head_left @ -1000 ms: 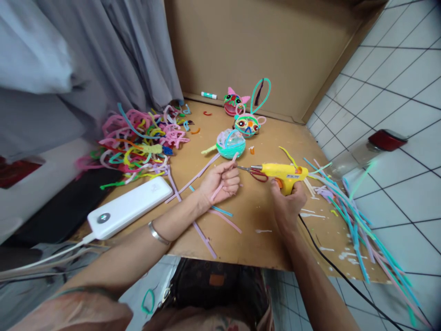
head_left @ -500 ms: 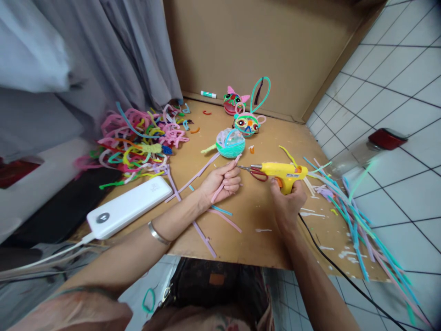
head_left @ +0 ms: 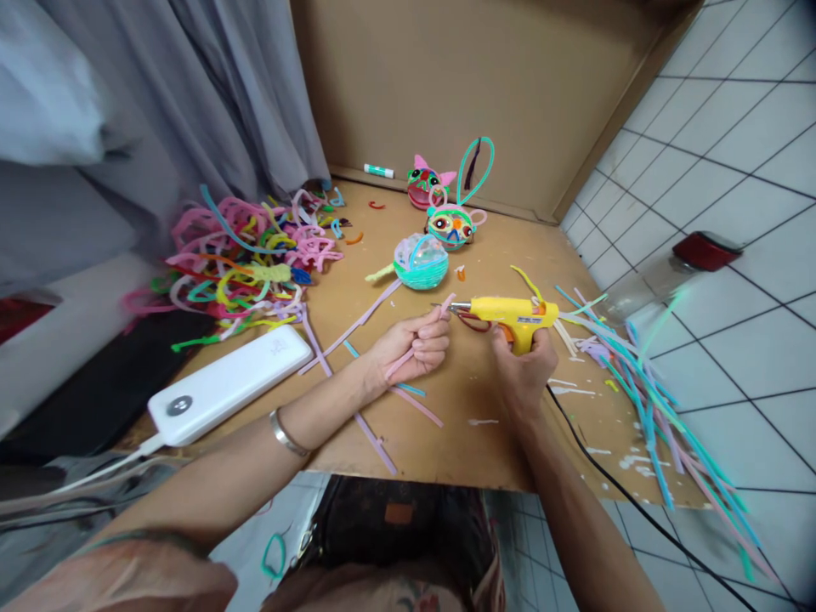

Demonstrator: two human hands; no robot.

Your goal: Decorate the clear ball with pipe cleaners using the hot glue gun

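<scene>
My left hand (head_left: 417, 344) pinches a pink pipe cleaner (head_left: 400, 363), one end sticking up past the fingertips and the rest lying across the palm. My right hand (head_left: 526, 365) is wrapped around the handle of a yellow hot glue gun (head_left: 515, 313), with the thumb by its orange trigger. The gun's metal nozzle points left, close to the upper end of the pipe cleaner. Red-handled scissors (head_left: 475, 323) lie partly hidden under the nozzle. Beyond my left hand rests a round green and clear pipe-cleaner ball (head_left: 422, 270).
Two finished-looking animal heads (head_left: 451, 228) stand at the back near a glue stick (head_left: 378, 171). A tangled pipe-cleaner heap (head_left: 255, 246) and a white power bank (head_left: 229, 384) are on the left. Straight pipe cleaners (head_left: 656, 399) overhang the right edge; a black cord (head_left: 586, 455) trails off the front.
The pipe cleaner's upper end has come nearer the glue gun's nozzle and now overlaps its tip. Both hands keep their grips. The whole view has shifted slightly.
</scene>
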